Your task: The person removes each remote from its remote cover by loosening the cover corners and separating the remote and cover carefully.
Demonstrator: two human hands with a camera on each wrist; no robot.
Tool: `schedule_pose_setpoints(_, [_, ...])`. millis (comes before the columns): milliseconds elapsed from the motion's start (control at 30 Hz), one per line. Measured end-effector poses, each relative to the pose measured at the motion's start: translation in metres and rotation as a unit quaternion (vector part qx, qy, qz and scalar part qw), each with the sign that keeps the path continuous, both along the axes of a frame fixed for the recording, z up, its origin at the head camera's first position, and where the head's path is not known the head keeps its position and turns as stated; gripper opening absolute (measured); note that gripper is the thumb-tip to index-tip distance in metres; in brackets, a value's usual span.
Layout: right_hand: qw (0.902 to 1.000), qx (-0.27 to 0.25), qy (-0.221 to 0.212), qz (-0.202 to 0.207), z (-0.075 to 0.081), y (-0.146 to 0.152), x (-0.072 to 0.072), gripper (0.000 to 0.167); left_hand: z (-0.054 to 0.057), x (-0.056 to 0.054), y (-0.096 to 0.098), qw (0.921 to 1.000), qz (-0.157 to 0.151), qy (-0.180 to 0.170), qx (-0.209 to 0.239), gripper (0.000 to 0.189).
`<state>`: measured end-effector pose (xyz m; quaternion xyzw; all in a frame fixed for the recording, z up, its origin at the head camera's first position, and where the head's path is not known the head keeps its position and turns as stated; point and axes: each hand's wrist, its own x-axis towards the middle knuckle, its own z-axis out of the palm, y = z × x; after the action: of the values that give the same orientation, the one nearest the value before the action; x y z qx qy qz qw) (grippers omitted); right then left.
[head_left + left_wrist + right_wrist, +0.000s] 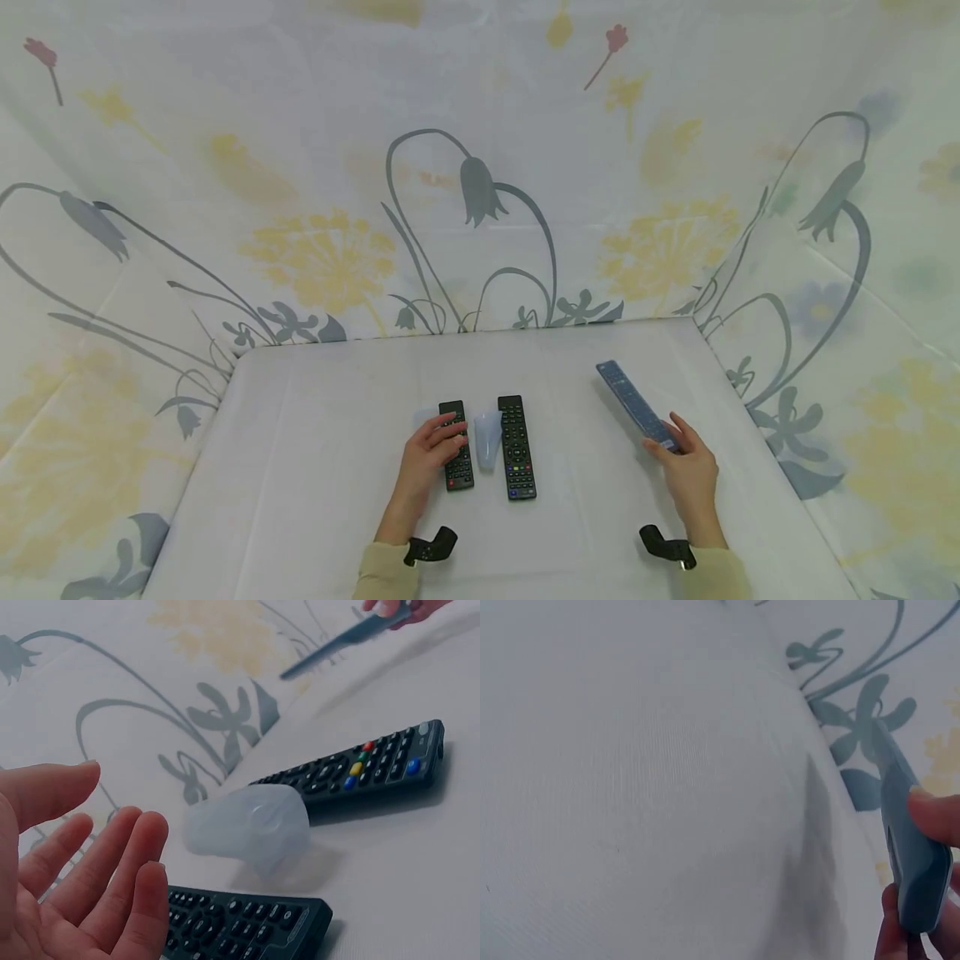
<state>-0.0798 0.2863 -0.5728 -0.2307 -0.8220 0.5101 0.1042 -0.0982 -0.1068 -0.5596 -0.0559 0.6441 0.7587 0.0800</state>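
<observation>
My right hand (691,477) grips a long blue remote control (636,404) by its near end, thumb on one side and fingers on the other. The remote is tilted off the table, and its shadow falls below it in the right wrist view. My left hand (424,465) hovers at the left black remote control (458,467), fingers loosely bent and holding nothing; its fingertips cover part of the buttons. Between that remote and a second black remote control (517,450) lies a crumpled, translucent pale-blue piece (247,825), like a soft cover or plastic wrap.
A white cloth covers the table (315,467). Flower-patterned fabric (480,275) stands along its back and both sides. Another pale bluish patch (424,415) shows behind my left fingers, mostly hidden. Each wrist wears a black camera mount (435,546).
</observation>
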Motion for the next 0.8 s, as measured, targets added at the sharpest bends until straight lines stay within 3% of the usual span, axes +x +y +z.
schedule_pose_setpoints(167, [0.9956,-0.051,0.021,0.076,0.008,-0.016,0.002,0.073,0.003,0.000,0.008,0.9998,-0.017,0.008,0.004,0.052])
schedule_pose_setpoints(400, [0.9777,-0.100,0.050,0.178,0.009,-0.038,0.004,0.075,0.002,-0.001,0.018,0.9990,-0.042,0.005,0.015,0.057])
schedule_pose_setpoints(633, [0.9613,-0.138,0.057,0.232,0.007,-0.054,0.005,0.075,0.002,-0.001,0.025,0.9985,-0.045,0.008,0.029,0.062])
schedule_pose_setpoints(800, [0.9498,-0.152,0.056,0.268,0.008,-0.067,0.007,0.075,0.003,-0.002,0.031,0.9977,-0.049,0.031,0.036,0.068])
